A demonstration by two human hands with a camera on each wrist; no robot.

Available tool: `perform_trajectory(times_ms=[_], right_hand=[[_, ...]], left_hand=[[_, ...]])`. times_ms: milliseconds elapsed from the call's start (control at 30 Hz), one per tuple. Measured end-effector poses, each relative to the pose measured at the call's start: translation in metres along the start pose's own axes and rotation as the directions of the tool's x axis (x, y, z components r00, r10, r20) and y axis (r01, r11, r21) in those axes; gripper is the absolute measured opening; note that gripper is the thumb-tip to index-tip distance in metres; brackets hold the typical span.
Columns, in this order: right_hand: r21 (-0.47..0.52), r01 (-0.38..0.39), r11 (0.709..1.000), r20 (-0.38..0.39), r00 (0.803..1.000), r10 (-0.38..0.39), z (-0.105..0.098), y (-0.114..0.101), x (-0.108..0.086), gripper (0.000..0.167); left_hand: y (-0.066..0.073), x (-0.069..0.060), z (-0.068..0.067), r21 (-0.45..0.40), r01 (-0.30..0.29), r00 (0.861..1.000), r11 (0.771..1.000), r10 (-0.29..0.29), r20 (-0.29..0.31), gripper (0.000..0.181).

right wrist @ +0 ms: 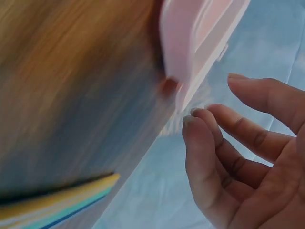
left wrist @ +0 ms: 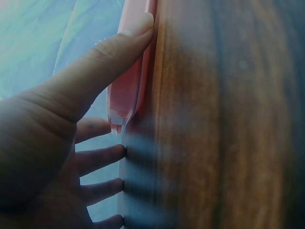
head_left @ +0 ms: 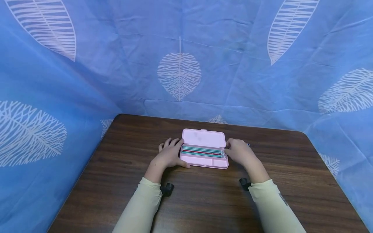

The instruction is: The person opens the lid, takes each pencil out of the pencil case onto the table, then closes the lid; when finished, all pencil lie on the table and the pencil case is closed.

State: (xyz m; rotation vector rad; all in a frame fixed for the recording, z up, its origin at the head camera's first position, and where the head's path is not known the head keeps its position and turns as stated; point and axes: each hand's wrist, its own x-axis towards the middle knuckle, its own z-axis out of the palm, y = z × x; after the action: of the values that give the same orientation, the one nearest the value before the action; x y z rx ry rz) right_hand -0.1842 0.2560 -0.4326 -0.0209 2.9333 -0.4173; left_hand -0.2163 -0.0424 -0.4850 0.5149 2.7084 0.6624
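Bracing the left end of an unlatched pink pencil case [head_left: 201, 161], the left-hand grip [head_left: 167, 157] is spread: thumb straight along the near wall, fingers fanned toward the far left corner of the dark wooden counter [head_left: 204, 204]. The case lies closer to the counter's far edge than to the bottom of the head view, its lid [head_left: 204, 138] folded back toward that edge. Pencils [head_left: 201, 151] fill its long far compartment. The right-hand grip [head_left: 240, 151] is at the case's right end, fingers loosely bent, thumb apart, pinching nothing in the wrist view.

The step in hand looks like settling the pencils while the case is steadied. The next move seems to call for light right fingertips at the pencil ends and a firm left side.

The right hand covers part of the case's right end. Low in the right wrist view, a slim striped object [right wrist: 71, 202], perhaps more pencils, is blurred and cut off. The counter's near edge is out of frame.
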Motion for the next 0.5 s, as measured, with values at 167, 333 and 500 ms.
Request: perform_trajectory(times_ms=[167,333,500], right_hand=[[-0.019,0.046,0.999,-0.011,0.999,-0.046,0.009,-0.020,0.009,0.030],[-0.053,0.083,0.995,0.006,0.997,-0.083,0.020,-0.033,0.016,0.029],[-0.082,0.126,0.989,-0.009,0.992,-0.127,0.028,-0.042,0.019,0.025]], left_hand=[[-0.001,0.000,0.000,-0.005,0.002,1.000,1.000,-0.002,-0.002,0.124],[0.000,0.000,0.000,-0.006,-0.001,1.000,1.000,0.001,0.000,0.123],[0.002,0.000,-0.001,-0.001,-0.003,1.000,1.000,0.003,0.005,0.123]])
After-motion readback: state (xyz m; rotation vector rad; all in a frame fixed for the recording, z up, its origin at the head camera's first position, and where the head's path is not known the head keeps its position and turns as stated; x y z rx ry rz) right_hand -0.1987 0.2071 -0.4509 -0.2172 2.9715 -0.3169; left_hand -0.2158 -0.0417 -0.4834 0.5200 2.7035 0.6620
